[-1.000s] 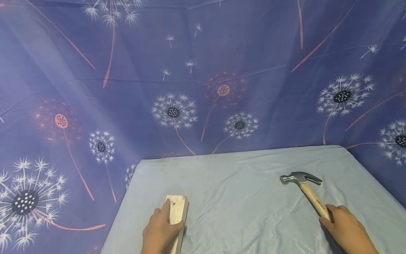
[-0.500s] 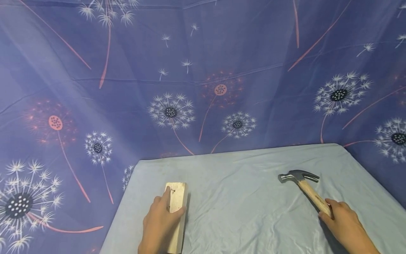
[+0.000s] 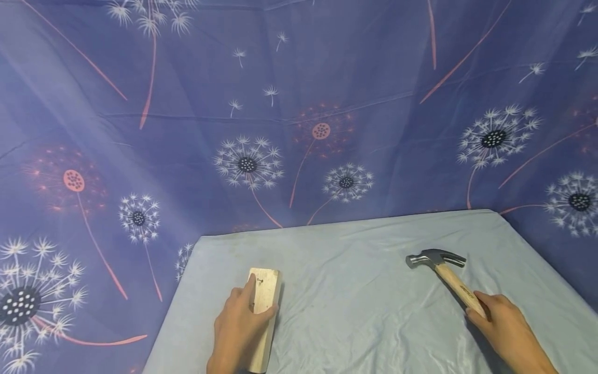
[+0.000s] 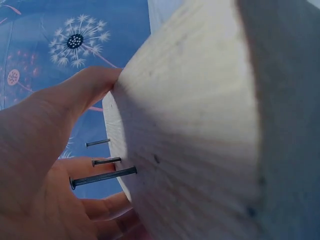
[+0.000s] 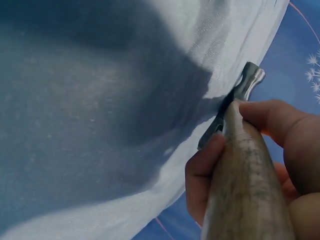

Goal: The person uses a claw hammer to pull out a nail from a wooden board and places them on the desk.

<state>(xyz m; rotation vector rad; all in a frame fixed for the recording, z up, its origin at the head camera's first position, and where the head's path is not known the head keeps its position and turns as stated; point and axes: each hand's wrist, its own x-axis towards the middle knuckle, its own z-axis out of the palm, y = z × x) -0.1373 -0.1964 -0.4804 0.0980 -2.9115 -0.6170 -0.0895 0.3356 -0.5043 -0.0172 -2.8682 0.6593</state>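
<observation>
My left hand [image 3: 238, 324] grips a pale wooden block [image 3: 267, 297] across its width, thumb on the right side and fingers on the left. Three nails [image 4: 102, 178] stick out of the block's face in the left wrist view, inside the curve of the hand. At the right, my right hand [image 3: 506, 324] holds a claw hammer [image 3: 460, 288] by its wooden handle. The steel head [image 3: 434, 257] points away to the far left, its claw to the right. In the right wrist view, thumb and fingers wrap the handle [image 5: 245, 185].
A table covered in wrinkled pale blue cloth [image 3: 341, 291] lies under both hands. Behind it and along both sides hangs a purple-blue curtain [image 3: 299, 171] printed with dandelions. A wide stretch of cloth separates the block from the hammer.
The block, held in my left hand, has moved away from me and a little to the right. The hammer stays in my right hand, nearly still. The head view has shifted slightly.
</observation>
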